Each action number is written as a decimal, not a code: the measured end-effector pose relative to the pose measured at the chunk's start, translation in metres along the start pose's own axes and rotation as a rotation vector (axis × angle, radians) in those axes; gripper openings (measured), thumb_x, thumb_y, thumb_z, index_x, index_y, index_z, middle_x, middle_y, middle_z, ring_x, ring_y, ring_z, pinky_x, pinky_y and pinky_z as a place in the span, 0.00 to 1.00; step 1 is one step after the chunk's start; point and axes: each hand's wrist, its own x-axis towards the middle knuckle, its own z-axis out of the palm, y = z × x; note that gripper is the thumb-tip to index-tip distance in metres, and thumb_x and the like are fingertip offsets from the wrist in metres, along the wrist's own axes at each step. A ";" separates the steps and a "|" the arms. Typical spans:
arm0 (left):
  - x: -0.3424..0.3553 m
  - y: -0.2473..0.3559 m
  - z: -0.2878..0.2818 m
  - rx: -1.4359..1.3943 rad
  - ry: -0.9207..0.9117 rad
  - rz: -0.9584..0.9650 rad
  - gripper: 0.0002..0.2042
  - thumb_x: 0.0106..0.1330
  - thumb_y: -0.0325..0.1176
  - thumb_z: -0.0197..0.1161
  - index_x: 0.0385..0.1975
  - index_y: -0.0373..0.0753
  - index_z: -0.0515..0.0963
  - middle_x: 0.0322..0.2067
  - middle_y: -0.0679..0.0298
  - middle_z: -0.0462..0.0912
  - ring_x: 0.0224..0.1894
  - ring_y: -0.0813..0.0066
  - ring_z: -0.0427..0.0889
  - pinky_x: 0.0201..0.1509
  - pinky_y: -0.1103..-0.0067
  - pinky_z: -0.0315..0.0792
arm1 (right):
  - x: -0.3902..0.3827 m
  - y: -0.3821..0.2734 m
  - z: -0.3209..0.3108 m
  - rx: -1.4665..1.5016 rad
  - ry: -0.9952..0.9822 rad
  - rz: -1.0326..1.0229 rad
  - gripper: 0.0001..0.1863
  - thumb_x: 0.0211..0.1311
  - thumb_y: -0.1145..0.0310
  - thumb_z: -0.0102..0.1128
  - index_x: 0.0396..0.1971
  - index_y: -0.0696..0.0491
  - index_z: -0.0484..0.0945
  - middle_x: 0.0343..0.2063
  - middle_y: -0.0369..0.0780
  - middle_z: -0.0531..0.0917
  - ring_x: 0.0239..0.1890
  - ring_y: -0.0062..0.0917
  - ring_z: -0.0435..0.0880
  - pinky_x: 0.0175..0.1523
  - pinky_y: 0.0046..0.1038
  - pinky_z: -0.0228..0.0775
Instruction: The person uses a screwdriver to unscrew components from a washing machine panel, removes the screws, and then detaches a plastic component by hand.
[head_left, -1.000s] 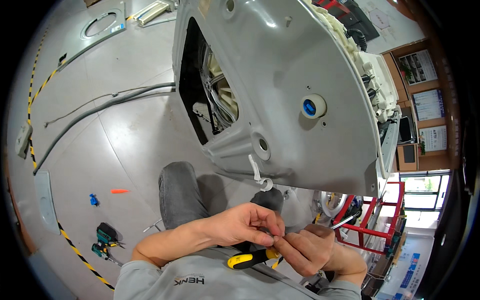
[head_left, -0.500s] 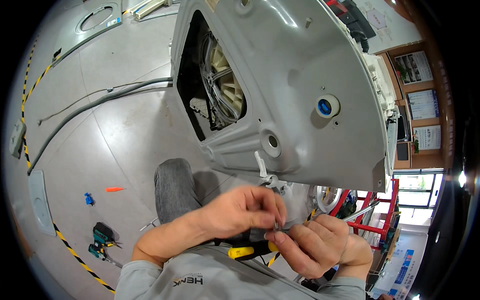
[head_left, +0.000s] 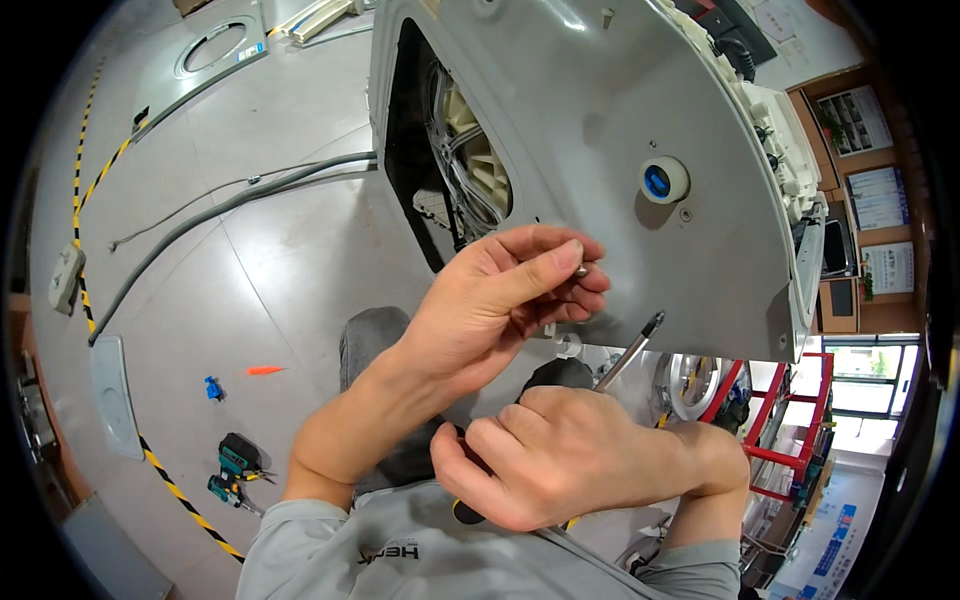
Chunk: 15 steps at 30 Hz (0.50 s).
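Observation:
Between the thumb and fingers of my left hand (head_left: 500,290) is a small metal screw (head_left: 582,270), held up in front of the grey metal panel (head_left: 590,140). My right hand (head_left: 570,455) is wrapped round a screwdriver (head_left: 630,352). Its metal shaft points up and to the right past the knuckles, and most of the handle is hidden by the fist. The panel belongs to a washing machine cabinet. A large opening in it shows a cream plastic drum part (head_left: 485,165) inside. A white ring with a blue centre (head_left: 660,182) sits on the panel's right side.
On the floor at left lie a teal and black power drill (head_left: 235,460), an orange pointed piece (head_left: 265,371) and a blue clip-like piece (head_left: 213,388). A grey hose (head_left: 210,215) runs to the cabinet. A red metal frame (head_left: 775,440) stands at right.
My left hand has risen toward the panel with the screw, away from my right hand. My right hand has turned and moved left, its fist now round the screwdriver handle. The view has shifted slightly.

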 end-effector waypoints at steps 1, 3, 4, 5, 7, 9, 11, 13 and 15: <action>0.001 -0.001 0.001 0.012 0.004 -0.012 0.12 0.71 0.35 0.62 0.47 0.33 0.79 0.38 0.57 0.85 0.40 0.72 0.85 0.46 0.79 0.79 | 0.002 0.001 0.003 0.003 0.025 -0.013 0.10 0.40 0.69 0.60 0.26 0.57 0.79 0.12 0.30 0.62 0.12 0.15 0.64 0.17 0.19 0.50; 0.001 -0.002 0.003 0.015 0.001 -0.025 0.13 0.71 0.35 0.62 0.47 0.33 0.79 0.39 0.56 0.85 0.40 0.72 0.85 0.46 0.79 0.80 | 0.003 0.002 0.009 0.033 0.066 -0.021 0.11 0.36 0.69 0.61 0.24 0.54 0.80 0.12 0.29 0.59 0.12 0.14 0.61 0.16 0.18 0.49; 0.002 -0.002 0.004 0.016 -0.003 -0.030 0.13 0.71 0.35 0.62 0.47 0.32 0.79 0.40 0.56 0.85 0.41 0.72 0.85 0.46 0.78 0.80 | 0.003 0.002 0.011 0.028 0.072 -0.033 0.11 0.35 0.69 0.61 0.24 0.54 0.80 0.12 0.29 0.59 0.12 0.14 0.62 0.16 0.18 0.49; 0.002 -0.002 0.004 0.015 -0.007 -0.032 0.13 0.71 0.35 0.62 0.47 0.32 0.79 0.39 0.56 0.85 0.41 0.71 0.85 0.47 0.78 0.80 | 0.002 0.001 0.013 0.030 0.078 -0.037 0.11 0.35 0.69 0.61 0.24 0.55 0.80 0.12 0.29 0.60 0.12 0.14 0.62 0.16 0.18 0.49; 0.001 -0.002 0.007 0.027 -0.014 -0.029 0.13 0.71 0.34 0.62 0.47 0.32 0.78 0.39 0.56 0.86 0.41 0.71 0.86 0.47 0.78 0.80 | 0.000 0.000 0.016 0.034 0.088 -0.036 0.11 0.34 0.69 0.61 0.24 0.55 0.80 0.12 0.29 0.60 0.12 0.14 0.63 0.16 0.18 0.50; 0.000 -0.003 0.010 0.034 -0.010 -0.045 0.13 0.71 0.34 0.62 0.47 0.32 0.79 0.39 0.55 0.86 0.40 0.70 0.86 0.47 0.77 0.80 | -0.001 -0.001 0.018 0.043 0.102 -0.023 0.12 0.33 0.70 0.60 0.23 0.55 0.79 0.12 0.30 0.61 0.12 0.15 0.64 0.16 0.18 0.51; -0.001 -0.004 0.013 0.041 -0.015 -0.056 0.12 0.71 0.34 0.62 0.47 0.32 0.79 0.38 0.55 0.86 0.40 0.70 0.86 0.47 0.77 0.80 | -0.003 -0.001 0.019 0.082 0.091 -0.018 0.12 0.31 0.69 0.59 0.23 0.55 0.79 0.12 0.30 0.61 0.12 0.15 0.64 0.16 0.18 0.52; -0.002 -0.004 0.016 0.035 -0.026 -0.065 0.12 0.71 0.34 0.62 0.47 0.32 0.79 0.38 0.55 0.86 0.39 0.69 0.86 0.47 0.77 0.81 | -0.004 -0.002 0.020 0.102 0.094 -0.016 0.12 0.30 0.69 0.59 0.23 0.55 0.78 0.12 0.30 0.61 0.12 0.15 0.65 0.17 0.19 0.53; -0.003 -0.004 0.018 0.029 -0.029 -0.065 0.12 0.71 0.34 0.62 0.47 0.32 0.79 0.37 0.55 0.85 0.38 0.69 0.86 0.46 0.77 0.81 | -0.004 -0.002 0.021 0.096 0.111 -0.017 0.13 0.29 0.69 0.59 0.22 0.55 0.78 0.12 0.31 0.61 0.12 0.16 0.65 0.17 0.19 0.54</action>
